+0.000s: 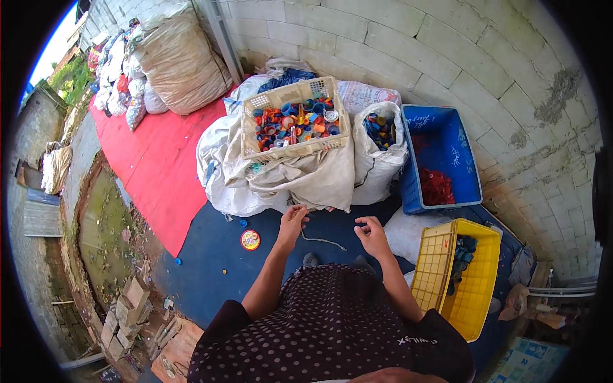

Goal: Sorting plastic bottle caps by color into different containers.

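Observation:
My left hand (292, 225) hovers in front of the cloth-covered sacks, fingers loosely curled and slightly apart, with no object visible in it. To its right, my right hand (372, 236) is raised, thumb and fingers apart, holding nothing. A pale string (324, 240) runs between the hands over the dark blue mat (211, 255); one end passes close to my left hand, and I cannot tell if they touch. Just beyond, a cream plastic crate (295, 153) full of mixed coloured bottle caps (290, 124) rests on top of the sacks (319, 179).
Right of the crate stand a white sack (377, 169) of caps, a blue crate (415, 191) with red pieces and a yellow crate (482, 281) with dark pieces. A round red-and-yellow lid (250, 240) lies left. Behind rises a block wall (383, 57); a red mat (159, 166) stretches left.

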The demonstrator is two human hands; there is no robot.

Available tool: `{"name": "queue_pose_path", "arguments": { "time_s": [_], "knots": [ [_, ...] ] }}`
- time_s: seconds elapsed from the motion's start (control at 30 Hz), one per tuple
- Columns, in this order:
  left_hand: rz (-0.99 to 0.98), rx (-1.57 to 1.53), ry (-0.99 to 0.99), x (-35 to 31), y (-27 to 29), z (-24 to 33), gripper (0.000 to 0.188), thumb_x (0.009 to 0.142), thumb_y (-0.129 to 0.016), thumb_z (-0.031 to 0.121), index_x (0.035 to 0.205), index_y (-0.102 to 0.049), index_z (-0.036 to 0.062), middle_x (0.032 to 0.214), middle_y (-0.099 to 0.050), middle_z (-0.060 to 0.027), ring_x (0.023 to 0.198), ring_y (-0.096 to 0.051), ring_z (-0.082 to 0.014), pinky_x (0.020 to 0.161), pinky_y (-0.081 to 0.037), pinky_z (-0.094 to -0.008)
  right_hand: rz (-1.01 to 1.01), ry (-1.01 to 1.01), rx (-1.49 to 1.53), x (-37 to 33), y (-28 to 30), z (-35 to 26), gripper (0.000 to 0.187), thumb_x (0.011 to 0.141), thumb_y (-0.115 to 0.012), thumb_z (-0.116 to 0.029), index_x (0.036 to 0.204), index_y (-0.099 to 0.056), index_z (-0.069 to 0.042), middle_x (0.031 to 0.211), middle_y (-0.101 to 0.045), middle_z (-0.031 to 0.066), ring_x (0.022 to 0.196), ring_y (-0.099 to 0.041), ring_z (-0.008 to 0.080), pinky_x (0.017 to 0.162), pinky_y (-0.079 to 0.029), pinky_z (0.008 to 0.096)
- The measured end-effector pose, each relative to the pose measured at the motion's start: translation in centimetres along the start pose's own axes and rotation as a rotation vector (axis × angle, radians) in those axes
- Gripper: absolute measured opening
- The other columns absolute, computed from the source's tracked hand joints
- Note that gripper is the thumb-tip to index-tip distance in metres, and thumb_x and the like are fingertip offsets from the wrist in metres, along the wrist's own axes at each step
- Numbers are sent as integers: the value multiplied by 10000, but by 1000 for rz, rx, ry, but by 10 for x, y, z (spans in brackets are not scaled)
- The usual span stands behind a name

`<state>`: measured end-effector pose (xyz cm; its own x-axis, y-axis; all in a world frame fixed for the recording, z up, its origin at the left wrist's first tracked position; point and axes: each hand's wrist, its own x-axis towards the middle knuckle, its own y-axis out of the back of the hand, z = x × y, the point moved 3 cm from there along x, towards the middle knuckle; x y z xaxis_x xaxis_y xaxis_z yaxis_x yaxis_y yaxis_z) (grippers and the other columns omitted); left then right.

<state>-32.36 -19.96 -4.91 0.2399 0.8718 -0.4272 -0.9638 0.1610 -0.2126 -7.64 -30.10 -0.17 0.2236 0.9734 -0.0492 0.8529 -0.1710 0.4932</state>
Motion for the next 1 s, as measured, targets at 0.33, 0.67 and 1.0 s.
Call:
{"name": "queue_pose_path", "arguments": {
  "time_s": [0.33,0.67,1.0],
  "knots": [
    [241,-127,-8,13,75,3,261,959,-587,260,1138,-603,72,1017,-652,-12,819,-592,-99,693,-451,-248,-244,129,-24,105,-72,-39,214,855,-667,-114,1054,-651,-34,1042,-586,110,778,-633,195,725,-521,302],
    [361,-169,-80,118,98,60,340,958,-574,303,1209,-572,74,1087,-639,-32,876,-598,-116,733,-462,-270,-400,248,65,252,-123,-44,219,849,-666,-121,1050,-653,-36,1036,-586,118,796,-658,216,744,-525,324],
    [335,-58,-86,251,98,133,324,961,-581,277,1202,-573,61,1024,-617,-19,865,-594,-116,728,-478,-283,-308,349,-85,425,-106,-49,194,867,-649,-121,1038,-650,-31,1039,-578,108,796,-639,184,754,-519,324]
  ]
}}
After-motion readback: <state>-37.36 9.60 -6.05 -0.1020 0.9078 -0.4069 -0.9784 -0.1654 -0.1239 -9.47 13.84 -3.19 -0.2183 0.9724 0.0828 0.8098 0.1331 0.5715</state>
